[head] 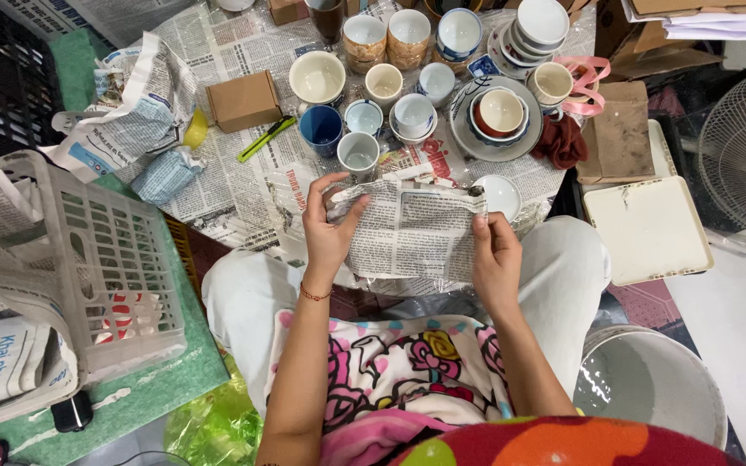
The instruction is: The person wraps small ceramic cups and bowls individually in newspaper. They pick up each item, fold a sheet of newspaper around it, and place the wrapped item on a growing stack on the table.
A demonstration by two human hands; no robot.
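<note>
Nearest the camera is the person's own lap: a bright floral garment [407, 371] in pink, white and yellow, with white trousers [243, 293] spreading out to both sides beneath it. Beyond the knees stands a table covered in newspaper [226, 185], the biggest surface in view. At the left a pale plastic basket [105, 267] lies tipped on its side on a green mat [174, 371], lined with more newsprint. At the lower right sits a large round white tub [649, 380], and above it a cream square tray [649, 229].

Between the hands, just over the near table edge, is a crumpled sheet of newspaper [412, 233], held spread out. The left hand [328, 229] grasps its left edge, fingers bent over the top corner and thumb pressed on the print. The right hand [494, 259] pinches the right edge, fingers curled round the paper.

Behind the sheet is a crowd of crockery: a grey plate [468, 142] carrying a red-and-white bowl [501, 112], a cream bowl [317, 78], a blue mug [320, 128], and a small white cup [358, 154] just beyond the top of the sheet. A small brown cardboard box [243, 101] rests left of the cups, with a green-and-black pen-like tool [267, 138] beside it. A dark red cloth [560, 142] lies right of the plate.
</note>
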